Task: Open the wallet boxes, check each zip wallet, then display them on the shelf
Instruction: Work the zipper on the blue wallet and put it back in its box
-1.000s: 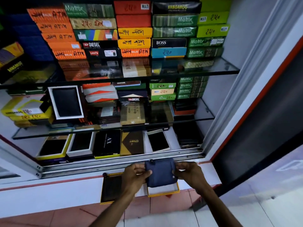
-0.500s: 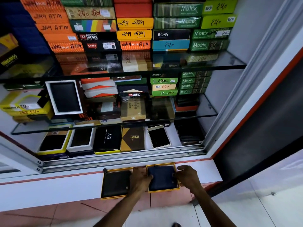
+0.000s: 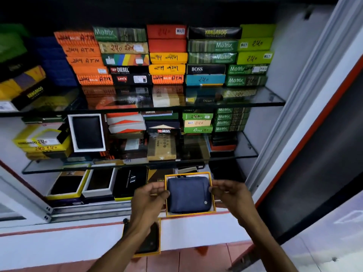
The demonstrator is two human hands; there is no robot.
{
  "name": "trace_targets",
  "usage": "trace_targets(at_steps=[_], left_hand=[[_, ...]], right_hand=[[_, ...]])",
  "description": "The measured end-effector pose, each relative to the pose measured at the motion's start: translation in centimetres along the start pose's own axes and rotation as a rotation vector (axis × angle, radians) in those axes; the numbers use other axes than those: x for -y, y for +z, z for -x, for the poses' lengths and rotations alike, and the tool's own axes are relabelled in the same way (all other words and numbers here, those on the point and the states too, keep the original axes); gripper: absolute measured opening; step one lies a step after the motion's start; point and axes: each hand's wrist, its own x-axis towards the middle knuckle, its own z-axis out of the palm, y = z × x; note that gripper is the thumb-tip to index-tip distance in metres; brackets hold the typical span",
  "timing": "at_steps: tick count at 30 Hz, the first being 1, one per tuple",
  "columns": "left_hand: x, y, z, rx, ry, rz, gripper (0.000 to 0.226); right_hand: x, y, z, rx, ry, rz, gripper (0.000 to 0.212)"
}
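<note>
Two bare hands hold one open, yellow-rimmed box tray [image 3: 213,197] between them, raised in front of the lowest shelf level. The left hand [image 3: 147,201] pinches the tray's left edge with thumb and fingers; the right hand [image 3: 233,195] grips the right edge with curled fingers. One navy zip wallet [image 3: 188,194] lies flat inside the tray, roughly square with rounded corners, of matte woven-looking fabric, with a small round stud near its lower right corner and a dark zip pull at its top edge.

Below the left wrist, a second yellow-rimmed tray [image 3: 159,238] rests on the white ledge [image 3: 59,240]; it holds one black wallet [image 3: 151,242], largely covered by the forearm.

Beyond the hands stand two glass shelves [image 3: 261,95] carrying stacked rectangular cardboard wallet boxes [image 3: 167,55] in orange, green, red, yellow, black and blue; their number cannot be counted exactly. To the left of the left hand, on the cabinet floor, lie two open trays with dark wallets and one closed black box [image 3: 130,182].
</note>
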Motion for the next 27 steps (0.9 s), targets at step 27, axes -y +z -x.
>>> trace_targets(at_steps=[27], left_hand=[[-7.9,3.3,-16.0,0.145,0.160,0.046,0.064]], right_hand=[[9.0,3.0,-16.1,-0.158,-0.246,0.214,0.048]])
